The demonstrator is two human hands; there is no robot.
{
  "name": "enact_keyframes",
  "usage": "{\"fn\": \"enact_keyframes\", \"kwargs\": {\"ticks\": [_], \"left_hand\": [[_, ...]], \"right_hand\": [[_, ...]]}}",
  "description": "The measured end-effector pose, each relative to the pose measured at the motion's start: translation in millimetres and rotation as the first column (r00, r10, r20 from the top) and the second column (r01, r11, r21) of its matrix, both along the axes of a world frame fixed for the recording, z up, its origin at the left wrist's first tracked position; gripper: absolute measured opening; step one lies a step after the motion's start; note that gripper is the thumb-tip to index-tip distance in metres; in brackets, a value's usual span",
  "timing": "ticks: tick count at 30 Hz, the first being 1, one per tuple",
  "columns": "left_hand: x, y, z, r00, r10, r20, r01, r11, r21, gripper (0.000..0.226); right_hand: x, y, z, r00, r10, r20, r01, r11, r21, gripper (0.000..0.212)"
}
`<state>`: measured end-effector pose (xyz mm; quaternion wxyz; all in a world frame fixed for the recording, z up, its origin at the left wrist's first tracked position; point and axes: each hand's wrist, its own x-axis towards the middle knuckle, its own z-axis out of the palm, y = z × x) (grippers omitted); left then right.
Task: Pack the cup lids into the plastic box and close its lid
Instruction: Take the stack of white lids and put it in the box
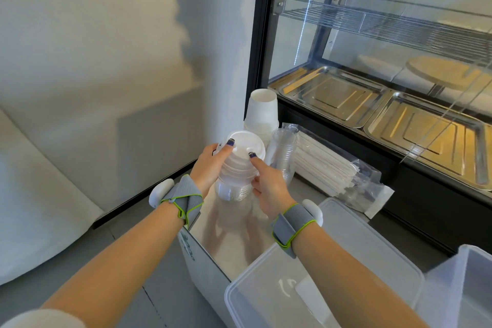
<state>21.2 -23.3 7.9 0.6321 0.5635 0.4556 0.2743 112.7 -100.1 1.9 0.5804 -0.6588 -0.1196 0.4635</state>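
A stack of cup lids (239,168), white ones on top and clear ones beneath, is held upright above the steel counter (234,231). My left hand (210,165) grips its left side, thumb on the top lid. My right hand (269,184) grips its right side, a finger on the top lid too. The clear plastic box (314,298) stands open at the lower right, under my right forearm. A translucent piece, maybe its lid (463,287), stands at the far right edge.
Behind the stack stand upturned white paper cups (262,112) and a stack of clear plastic cups (282,152). Bagged white packets (338,170) lie to the right. A glass display case (372,61) with steel trays fills the right. The counter drops off at the left.
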Motion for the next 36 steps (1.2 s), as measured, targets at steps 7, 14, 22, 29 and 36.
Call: {"fn": "enact_keyframes", "kwargs": {"ticks": [7,14,22,29,36], "left_hand": [[2.6,0.3,-2.0,1.0,-0.01,-0.005,0.01,1.0,0.002,0.054],[4.9,4.4,9.8,0.999,-0.009,-0.03,0.011,0.999,0.054,0.058],[14.7,-7.8,42.8,0.996,0.052,0.073,-0.055,0.997,0.051,0.052],[32.0,-29.6,75.6,0.973,0.002,0.233,-0.024,0.995,0.092,0.036],[73.0,-74.0,89.9,0.953,-0.136,0.27,0.119,0.99,0.08,0.05]], "right_hand": [[2.7,-1.2,1.2,1.0,0.013,0.013,-0.012,1.0,-0.02,0.026],[3.1,-3.8,14.7,1.0,-0.008,-0.004,0.008,1.0,-0.01,0.028],[5.1,-13.7,45.8,0.994,-0.047,-0.099,0.053,0.997,0.062,0.026],[14.9,-39.1,75.4,0.986,-0.121,-0.113,0.141,0.97,0.196,0.019],[40.1,-93.0,92.4,0.955,-0.285,-0.087,0.298,0.922,0.249,0.018]]}}
